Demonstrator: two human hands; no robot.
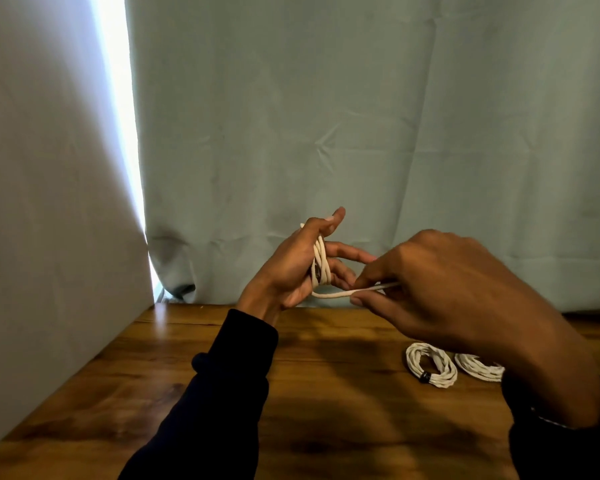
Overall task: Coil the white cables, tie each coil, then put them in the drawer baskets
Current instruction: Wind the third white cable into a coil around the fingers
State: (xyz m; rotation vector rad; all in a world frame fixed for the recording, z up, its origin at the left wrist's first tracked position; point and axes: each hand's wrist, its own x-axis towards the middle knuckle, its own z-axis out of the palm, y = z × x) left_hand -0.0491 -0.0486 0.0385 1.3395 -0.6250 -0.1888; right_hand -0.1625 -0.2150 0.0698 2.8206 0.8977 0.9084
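A white cable (320, 263) is wound in several loops round the fingers of my left hand (291, 268), which is raised above the table with the thumb pressing on the loops. My right hand (440, 289) pinches the cable's free end between thumb and fingers, just right of the left hand. A short stretch of cable runs between the two hands. On the wooden table (222, 393) lie two finished white coils: one coil (430, 367) carries a dark tie, the other coil (478, 367) is partly hidden behind my right wrist.
A pale green curtain (361, 133) hangs along the table's far edge. A white panel (49, 220) stands along the table's left side. No drawer or basket is in view.
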